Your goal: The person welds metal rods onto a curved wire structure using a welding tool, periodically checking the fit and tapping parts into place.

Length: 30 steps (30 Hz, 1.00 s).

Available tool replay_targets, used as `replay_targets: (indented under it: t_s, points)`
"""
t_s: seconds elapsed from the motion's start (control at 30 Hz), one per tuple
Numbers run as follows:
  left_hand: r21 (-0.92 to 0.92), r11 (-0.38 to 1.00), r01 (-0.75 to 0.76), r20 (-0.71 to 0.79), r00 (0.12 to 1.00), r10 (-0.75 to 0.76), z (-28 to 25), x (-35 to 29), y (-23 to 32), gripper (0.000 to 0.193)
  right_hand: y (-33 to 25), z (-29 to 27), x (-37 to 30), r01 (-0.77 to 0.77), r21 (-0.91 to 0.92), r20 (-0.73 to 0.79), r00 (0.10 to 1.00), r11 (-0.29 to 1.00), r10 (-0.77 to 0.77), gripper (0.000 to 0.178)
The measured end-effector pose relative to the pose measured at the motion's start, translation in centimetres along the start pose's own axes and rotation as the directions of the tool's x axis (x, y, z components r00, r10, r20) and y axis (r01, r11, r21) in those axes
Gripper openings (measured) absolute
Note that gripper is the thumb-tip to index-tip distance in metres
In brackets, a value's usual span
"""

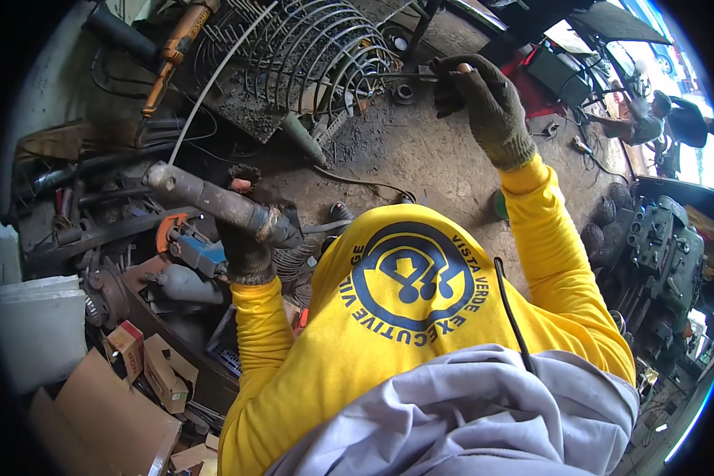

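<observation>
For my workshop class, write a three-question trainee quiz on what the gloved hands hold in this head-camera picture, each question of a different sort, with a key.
1. True or false: the left hand grips a thick, dirty cylindrical tool.
2. Multiple choice: the right hand is raised to hold
A. a cardboard box
B. a thin metal rod beside the wire rack
C. a blue grinder
3. Fill in the word: both hands wear dark knitted ______.

Key
1. True. The glove wraps around the tool's lower end.
2. B. The thin metal rod runs from the fingers toward the curved wire rack.
3. Gloves.
</observation>
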<state>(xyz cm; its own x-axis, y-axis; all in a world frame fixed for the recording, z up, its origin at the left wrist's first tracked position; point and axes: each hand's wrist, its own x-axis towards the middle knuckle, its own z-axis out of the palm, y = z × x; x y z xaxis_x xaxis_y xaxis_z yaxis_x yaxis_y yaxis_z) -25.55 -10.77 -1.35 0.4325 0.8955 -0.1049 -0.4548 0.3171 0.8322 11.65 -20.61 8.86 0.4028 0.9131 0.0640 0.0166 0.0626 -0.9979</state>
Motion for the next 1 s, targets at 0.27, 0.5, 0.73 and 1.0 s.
replay_targets:
  t_s: [0.27, 0.5, 0.73, 1.0]
  points:
    - [-0.367, 0.926, 0.089, 0.106, 0.993, -0.054, -0.1, -1.2, -1.6, 0.032, -1.2, 0.5, 3.0, 0.023, -0.221, 0.151, 0.989, 0.975, 0.011, 0.029]
    - [-0.660, 0.742, 0.118, -0.044, 0.980, -0.195, 0.3, -2.3, -1.6, 0.031, -0.4, 2.0, 6.5, 0.307, -0.469, 0.293, 0.939, 0.828, -0.182, 0.034]
    - [-0.433, 0.854, 0.290, 0.161, 0.957, -0.243, -4.5, -1.3, -2.6, 0.032, -2.6, 5.1, 10.9, 0.601, -0.616, 0.576, 0.785, 0.510, -0.229, 0.022]
    - [-0.489, 0.856, 0.166, 0.170, 0.981, -0.093, -0.2, -1.1, -0.8, 0.031, 0.6, 7.5, 14.8, 0.815, -0.538, 0.723, 0.578, 0.216, -0.378, 0.014]
